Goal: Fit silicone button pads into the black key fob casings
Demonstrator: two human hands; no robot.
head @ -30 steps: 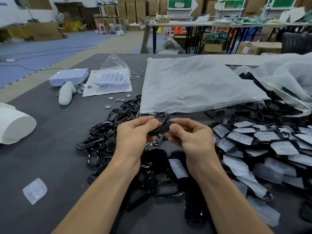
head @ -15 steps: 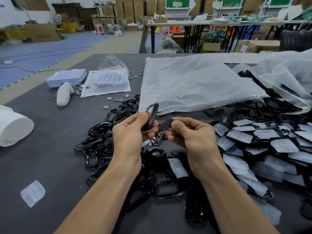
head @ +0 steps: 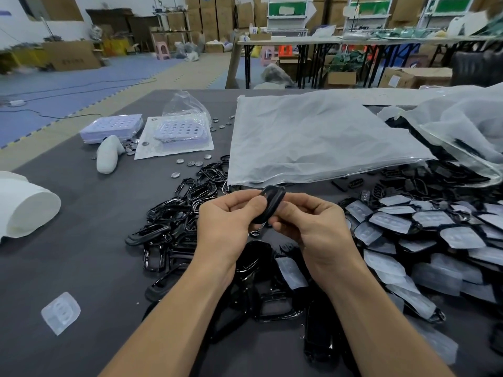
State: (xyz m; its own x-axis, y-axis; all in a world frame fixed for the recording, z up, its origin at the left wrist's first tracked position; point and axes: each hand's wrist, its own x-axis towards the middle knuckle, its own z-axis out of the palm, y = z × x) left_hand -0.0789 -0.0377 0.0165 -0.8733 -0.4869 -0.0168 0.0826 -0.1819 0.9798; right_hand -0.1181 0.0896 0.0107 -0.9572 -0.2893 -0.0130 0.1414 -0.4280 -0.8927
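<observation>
Hands have come together: left hand (head: 231,216) and right hand (head: 315,227) both pinch one black key fob casing (head: 270,204) between curled fingers, likely pushing its pad in, so firm thumb presses come next; spare button pads (head: 392,222) lie at 3 o'clock.

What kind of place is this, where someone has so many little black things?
Probably a small factory or assembly workshop. Cardboard boxes are stacked at the back, work tables stand there too, and the left hand and right hand hold one black casing over a heap of casings.
</observation>
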